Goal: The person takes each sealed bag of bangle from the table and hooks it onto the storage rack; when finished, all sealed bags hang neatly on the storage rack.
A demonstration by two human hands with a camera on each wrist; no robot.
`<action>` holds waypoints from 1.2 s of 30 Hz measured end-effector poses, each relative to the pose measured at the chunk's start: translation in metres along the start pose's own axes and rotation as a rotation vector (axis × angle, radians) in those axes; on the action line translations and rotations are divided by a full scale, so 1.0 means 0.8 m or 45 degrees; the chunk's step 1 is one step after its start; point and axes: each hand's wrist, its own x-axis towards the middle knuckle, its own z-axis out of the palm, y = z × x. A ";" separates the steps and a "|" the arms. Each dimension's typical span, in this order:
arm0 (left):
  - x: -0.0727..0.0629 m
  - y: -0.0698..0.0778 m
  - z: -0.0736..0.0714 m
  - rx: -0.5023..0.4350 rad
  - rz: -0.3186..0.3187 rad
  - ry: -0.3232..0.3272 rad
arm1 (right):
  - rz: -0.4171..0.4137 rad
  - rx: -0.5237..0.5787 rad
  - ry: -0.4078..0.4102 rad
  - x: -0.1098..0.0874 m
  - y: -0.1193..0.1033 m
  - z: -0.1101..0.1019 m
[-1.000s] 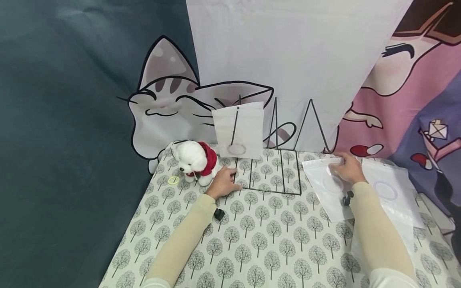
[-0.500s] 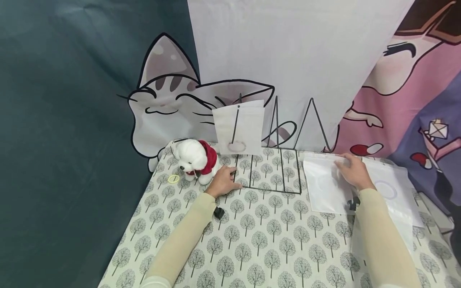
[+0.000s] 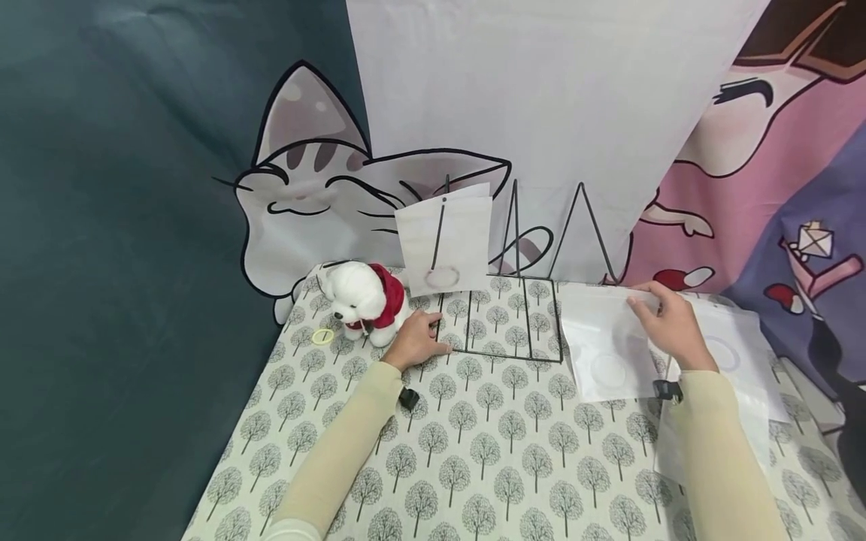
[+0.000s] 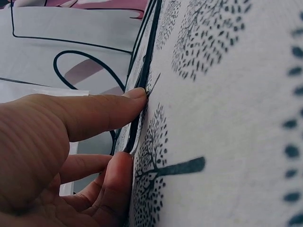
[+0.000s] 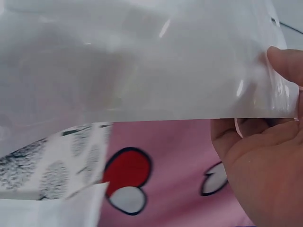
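My right hand (image 3: 670, 319) pinches the top right edge of a translucent white zip bag (image 3: 602, 330), thumb on the near face and fingers behind. A round ring shape shows faintly through the bag's lower part. The right wrist view has the bag's glossy sheet (image 5: 156, 71) spanning the frame, with a small hole near its top edge. My left hand (image 3: 416, 338) holds the front left corner of a black wire rack (image 3: 556, 315), its thumb against the rod (image 4: 148, 52) in the left wrist view. From the rack's left prong hangs another white bag (image 3: 467, 233), also with a ring inside.
A white plush dog (image 3: 358, 293) in a red hooded top sits left of the rack, with a thin yellow ring (image 3: 314, 337) beside it. More translucent bags (image 3: 747, 338) lie under and beyond the right forearm. A printed curtain (image 3: 555, 90) hangs behind the table.
My right hand has lifted the bag's top edge slightly off the pile and swung the bag to hang straighter and nearer the rack. The left hand stays on the rack.
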 end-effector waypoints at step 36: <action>0.005 0.003 -0.002 0.034 -0.008 -0.023 | -0.757 0.400 0.368 -0.068 -0.169 -0.014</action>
